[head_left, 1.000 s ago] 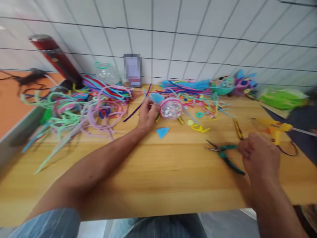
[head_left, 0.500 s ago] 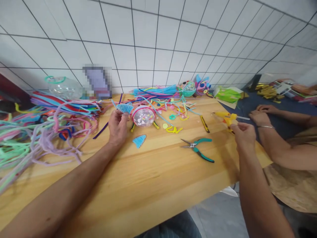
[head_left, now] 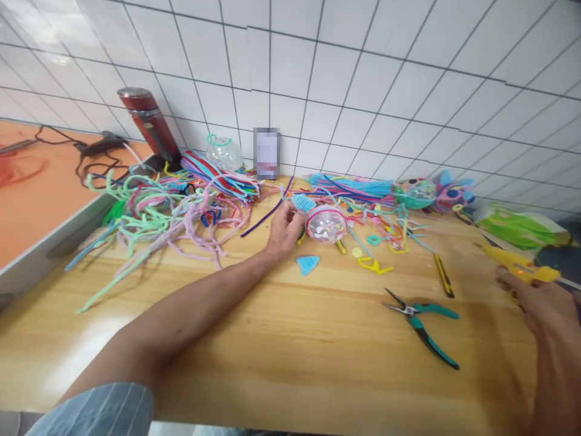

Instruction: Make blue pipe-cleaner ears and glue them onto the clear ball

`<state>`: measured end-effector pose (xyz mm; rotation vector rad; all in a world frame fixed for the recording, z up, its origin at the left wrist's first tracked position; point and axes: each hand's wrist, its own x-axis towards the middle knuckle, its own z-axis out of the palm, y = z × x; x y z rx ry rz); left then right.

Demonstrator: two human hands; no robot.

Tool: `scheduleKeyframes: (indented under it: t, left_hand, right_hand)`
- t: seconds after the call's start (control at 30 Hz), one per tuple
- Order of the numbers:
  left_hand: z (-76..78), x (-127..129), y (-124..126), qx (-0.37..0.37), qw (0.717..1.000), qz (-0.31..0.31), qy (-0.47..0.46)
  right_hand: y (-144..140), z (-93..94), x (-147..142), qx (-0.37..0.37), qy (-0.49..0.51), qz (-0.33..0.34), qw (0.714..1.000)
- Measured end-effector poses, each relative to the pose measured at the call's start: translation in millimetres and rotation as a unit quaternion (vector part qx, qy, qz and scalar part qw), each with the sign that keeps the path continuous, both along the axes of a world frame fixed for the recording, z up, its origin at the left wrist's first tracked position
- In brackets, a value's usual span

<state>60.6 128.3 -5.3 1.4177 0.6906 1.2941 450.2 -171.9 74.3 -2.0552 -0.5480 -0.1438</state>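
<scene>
My left hand (head_left: 287,229) is closed, thumb and fingers pinching a blue fan-shaped pipe-cleaner piece (head_left: 304,202) beside the clear plastic ball (head_left: 327,225). The ball has a pink rim and small bright bits inside; I cannot tell whether the piece touches it. A second blue pipe-cleaner piece (head_left: 307,264) lies flat on the table in front of the ball. At the far right, my right hand (head_left: 540,300) is wrapped round a yellow hot glue gun (head_left: 515,263), its nozzle pointing left.
Long-nose pliers (head_left: 415,315) lie spread apart near a yellow utility knife (head_left: 443,275). Tangled pipe cleaners (head_left: 172,212) cover the left side. Along the wall stand a red thermos (head_left: 149,127), a phone (head_left: 267,152) and decorated balls (head_left: 415,192). A green packet (head_left: 521,227) is at right.
The view has swung left, bringing in the thermos and orange surface; the co-worker's hands are out of view. My right hand now grasps the glue gun more fully. My left hand keeps its pinch.
</scene>
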Motion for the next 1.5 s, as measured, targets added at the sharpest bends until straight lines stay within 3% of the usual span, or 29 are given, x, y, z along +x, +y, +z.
scheduleKeyframes:
  t: [0.07, 0.1, 0.17, 0.27, 0.4, 0.6, 0.77, 0.97, 1.13, 1.3, 1.5]
  left_hand:
    - [1.9, 0, -1, 0.008, 1.000, -0.010, -0.005]
    - [3.0, -1, -1, 0.010, 1.000, -0.010, -0.006]
    - [5.7, -1, -2, 0.010, 1.000, -0.014, -0.002]
    - [9.4, -3, -3, 0.008, 0.999, -0.035, 0.005]
    - [12.0, -4, -5, 0.019, 0.998, -0.055, 0.015]
    - [18.3, -1, -1, -0.045, 0.997, -0.058, -0.022]
    - [38.5, -1, 1, -0.125, 0.983, -0.110, -0.076]
    - [59.9, -5, -7, -0.182, 0.961, -0.163, -0.125]
    - [78.9, -11, -16, -0.270, 0.923, -0.226, -0.156]
    - [98.2, -17, -22, -0.346, 0.872, -0.283, -0.201]
    - [105.7, -21, -26, -0.387, 0.833, -0.317, -0.236]
  right_hand:
    - [16, 18.4, -23, 0.028, 0.051, -0.015, 0.998]
    - [25, 29.6, -37, 0.030, 0.066, 0.009, 0.997]
    - [42, 52.3, -65, 0.024, 0.062, 0.078, 0.995]
    - [68, 78.8, -103, -0.053, 0.019, 0.205, 0.977]
    - [106, 92.2, -140, -0.095, -0.021, 0.293, 0.951]
    - [138, 75.3, -179, -0.080, 0.009, 0.344, 0.936]
    - [132, 55.9, -189, -0.055, 0.024, 0.356, 0.932]
    - [125, 52.7, -196, -0.028, 0.019, 0.391, 0.920]
    - [122, 55.0, -206, -0.027, -0.031, 0.342, 0.939]
    - [118, 54.7, -210, 0.000, -0.064, 0.366, 0.928]
    - [112, 45.0, -209, 0.003, -0.076, 0.333, 0.940]
